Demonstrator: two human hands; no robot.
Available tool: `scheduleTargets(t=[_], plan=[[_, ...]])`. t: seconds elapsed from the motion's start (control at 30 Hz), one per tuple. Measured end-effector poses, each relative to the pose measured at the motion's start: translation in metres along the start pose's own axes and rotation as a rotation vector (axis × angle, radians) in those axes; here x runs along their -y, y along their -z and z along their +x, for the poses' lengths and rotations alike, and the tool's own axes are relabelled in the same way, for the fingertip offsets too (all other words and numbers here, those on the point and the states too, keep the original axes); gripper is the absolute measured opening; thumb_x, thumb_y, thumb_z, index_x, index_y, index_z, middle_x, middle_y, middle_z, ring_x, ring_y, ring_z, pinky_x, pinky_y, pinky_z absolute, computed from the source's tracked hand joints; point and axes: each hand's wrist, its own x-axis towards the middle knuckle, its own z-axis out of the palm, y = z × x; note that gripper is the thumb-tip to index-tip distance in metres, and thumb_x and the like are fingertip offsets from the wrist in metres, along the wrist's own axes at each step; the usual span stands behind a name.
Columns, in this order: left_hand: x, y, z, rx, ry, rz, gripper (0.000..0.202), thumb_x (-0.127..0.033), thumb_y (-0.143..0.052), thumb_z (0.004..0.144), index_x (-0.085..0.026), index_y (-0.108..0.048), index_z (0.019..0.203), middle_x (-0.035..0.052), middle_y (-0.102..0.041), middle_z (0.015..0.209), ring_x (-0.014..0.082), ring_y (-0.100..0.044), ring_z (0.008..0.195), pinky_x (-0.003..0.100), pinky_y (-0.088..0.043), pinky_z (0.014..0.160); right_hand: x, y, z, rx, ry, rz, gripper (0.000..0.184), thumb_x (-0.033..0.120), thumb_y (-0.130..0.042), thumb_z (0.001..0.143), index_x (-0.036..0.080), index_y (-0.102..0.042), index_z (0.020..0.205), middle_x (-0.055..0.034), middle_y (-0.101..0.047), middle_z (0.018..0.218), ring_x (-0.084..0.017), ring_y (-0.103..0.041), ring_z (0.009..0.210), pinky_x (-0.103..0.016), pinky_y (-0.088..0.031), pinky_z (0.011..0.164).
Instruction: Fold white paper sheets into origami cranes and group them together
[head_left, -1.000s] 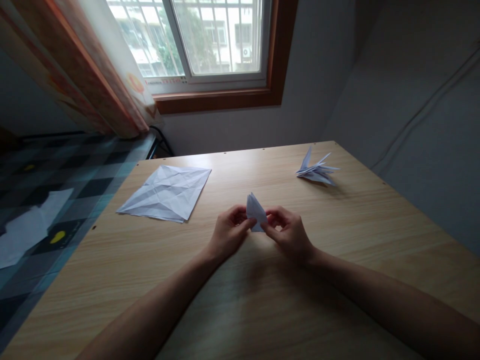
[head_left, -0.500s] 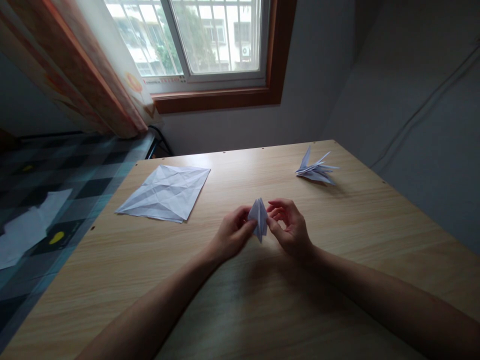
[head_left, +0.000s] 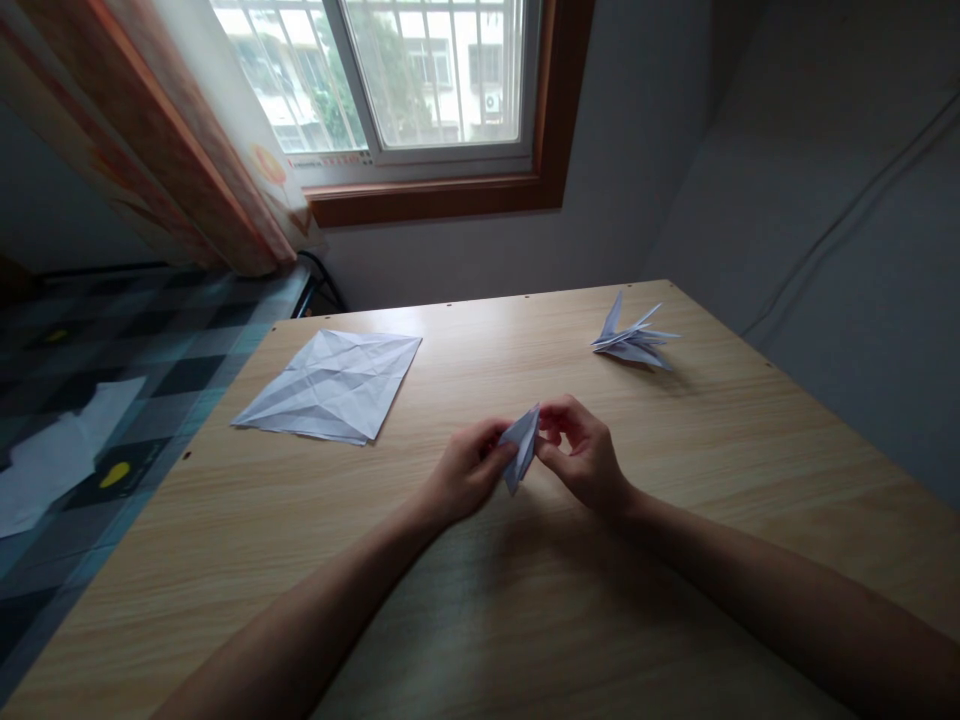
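Note:
A small folded white paper [head_left: 520,446], layered and pointed at both ends, is held above the middle of the table, tilted with its upper tip to the right. My left hand [head_left: 472,467] pinches its left side between thumb and fingers. At its right edge, my right hand [head_left: 581,450] has thumb and forefinger closed on the paper, the other fingers curled behind. Parts of the paper's back are hidden by the fingers.
Creased white paper sheets [head_left: 330,385] lie at the table's left. Folded paper pieces [head_left: 634,340] rest at the back right. The wooden table [head_left: 300,560] adjoins a checked bed cover [head_left: 45,360] with loose paper [head_left: 60,460] on it. A window [head_left: 435,80] is behind.
The folded paper has turned, its top tip swinging to the right and its layers closing into a narrower shape. My right fingers have drawn in against its right edge.

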Motion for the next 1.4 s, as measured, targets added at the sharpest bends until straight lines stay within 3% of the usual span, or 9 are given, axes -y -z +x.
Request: scheduleTargets(t=[0.2,0.37,0.7,0.87,1.03,1.2,1.4], plan=[[0.000,0.003,-0.001,0.030,0.028,-0.004,0.030,-0.041,-0.053,0.093,-0.014,-0.061,0.103,-0.0005,-0.059,0.071,0.0111,-0.052,0.062,0.022,-0.041,0.057,-0.001,0.002,0.002,-0.004,-0.115,0.121,0.012,0.011,-0.063,0.075,0.021,-0.057,0.081,0.0028,-0.055,0.073,-0.012,-0.051,0.064,-0.026,-0.043,0.060],[-0.001,0.004,-0.001,0.006,0.048,-0.043,0.030,-0.044,-0.054,0.091,-0.015,-0.058,0.098,-0.0022,-0.055,0.069,0.0102,-0.049,0.060,0.021,-0.039,0.055,0.001,0.000,0.002,-0.008,-0.120,0.149,0.011,0.012,-0.064,0.077,0.021,-0.057,0.077,0.0030,-0.057,0.072,-0.012,-0.055,0.066,-0.026,-0.046,0.063],[-0.008,0.003,0.001,-0.075,0.074,0.064,0.031,-0.044,-0.064,0.083,-0.013,-0.065,0.088,-0.0002,-0.059,0.070,0.0102,-0.048,0.060,0.020,-0.038,0.054,0.003,-0.003,-0.002,0.062,-0.175,0.225,0.004,0.016,-0.065,0.076,0.019,-0.062,0.073,-0.0006,-0.063,0.075,-0.016,-0.061,0.071,-0.030,-0.050,0.067],[-0.009,0.002,0.000,-0.157,0.107,0.066,0.028,-0.042,-0.064,0.082,-0.014,-0.066,0.083,-0.0017,-0.059,0.064,0.0094,-0.047,0.055,0.020,-0.038,0.050,0.005,-0.003,0.001,0.125,-0.252,0.285,0.013,0.020,-0.063,0.075,0.018,-0.058,0.063,-0.0017,-0.063,0.074,-0.016,-0.059,0.069,-0.030,-0.048,0.065],[-0.008,0.000,-0.001,-0.192,0.107,0.092,0.030,-0.044,-0.066,0.082,-0.014,-0.065,0.078,-0.0021,-0.060,0.061,0.0091,-0.049,0.054,0.020,-0.037,0.049,0.003,-0.005,0.001,0.070,-0.359,0.306,0.016,0.028,-0.073,0.073,0.019,-0.061,0.079,0.0007,-0.063,0.072,-0.015,-0.060,0.065,-0.028,-0.048,0.060],[-0.007,-0.002,-0.001,-0.198,0.105,0.092,0.030,-0.043,-0.069,0.080,-0.013,-0.064,0.077,-0.0009,-0.063,0.064,0.0090,-0.050,0.055,0.020,-0.037,0.049,0.001,-0.006,0.002,0.110,-0.343,0.255,0.018,0.034,-0.071,0.079,0.017,-0.065,0.076,0.0004,-0.063,0.065,-0.013,-0.058,0.059,-0.027,-0.049,0.058],[-0.002,-0.001,0.001,-0.274,0.115,0.080,0.028,-0.041,-0.068,0.079,-0.014,-0.062,0.077,-0.0011,-0.060,0.060,0.0104,-0.051,0.053,0.021,-0.039,0.049,0.001,-0.004,0.008,0.024,-0.404,0.279,0.029,0.044,-0.072,0.078,0.017,-0.060,0.073,0.0006,-0.062,0.059,-0.013,-0.058,0.054,-0.028,-0.050,0.054]])
